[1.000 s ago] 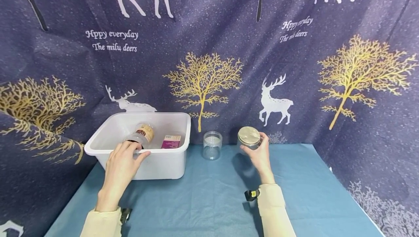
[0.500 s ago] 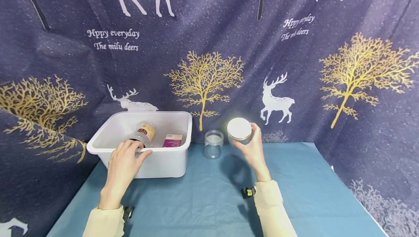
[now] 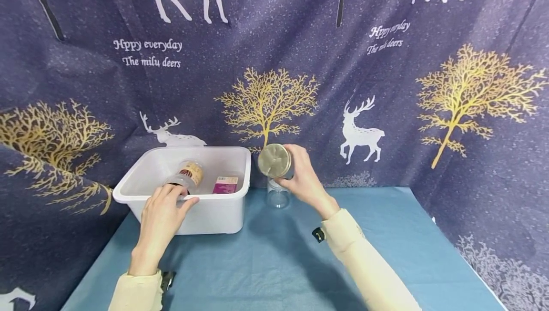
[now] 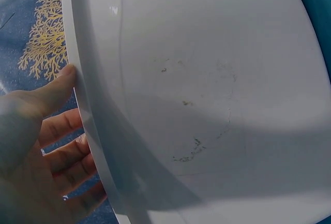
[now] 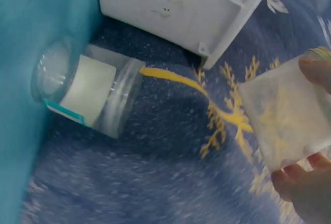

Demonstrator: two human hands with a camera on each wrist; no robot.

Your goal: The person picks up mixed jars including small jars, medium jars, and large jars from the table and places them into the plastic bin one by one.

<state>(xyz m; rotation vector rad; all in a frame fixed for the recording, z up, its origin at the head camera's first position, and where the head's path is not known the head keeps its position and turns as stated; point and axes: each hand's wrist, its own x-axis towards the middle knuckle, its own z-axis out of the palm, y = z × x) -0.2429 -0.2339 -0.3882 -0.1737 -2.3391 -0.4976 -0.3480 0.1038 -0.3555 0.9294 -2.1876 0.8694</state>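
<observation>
My right hand [image 3: 305, 177] grips a translucent jar with a gold lid [image 3: 274, 160] by its side, in the air at the bin's right. The right wrist view shows this jar's body [image 5: 289, 115] between thumb and fingers. Below it, partly hidden in the head view, a clear open jar [image 3: 278, 197] stands upright on the table; its pale label [image 5: 90, 87] faces the right wrist camera. My left hand [image 3: 160, 218] holds the near rim of a white plastic bin [image 3: 210, 215], fingers over the edge and thumb [image 4: 64, 81] on the rim.
Inside the bin a clear jar with a tan-and-brown label [image 3: 191, 171] lies on its side, and a purple-and-cream box [image 3: 225, 185] rests to its right. A blue cloth [image 3: 266, 263] covers the table. A patterned curtain [image 3: 274, 39] hangs right behind.
My right hand has carried the gold-lidded jar left and up, from the right of the open jar to above it. The left hand has stayed at the bin's rim.
</observation>
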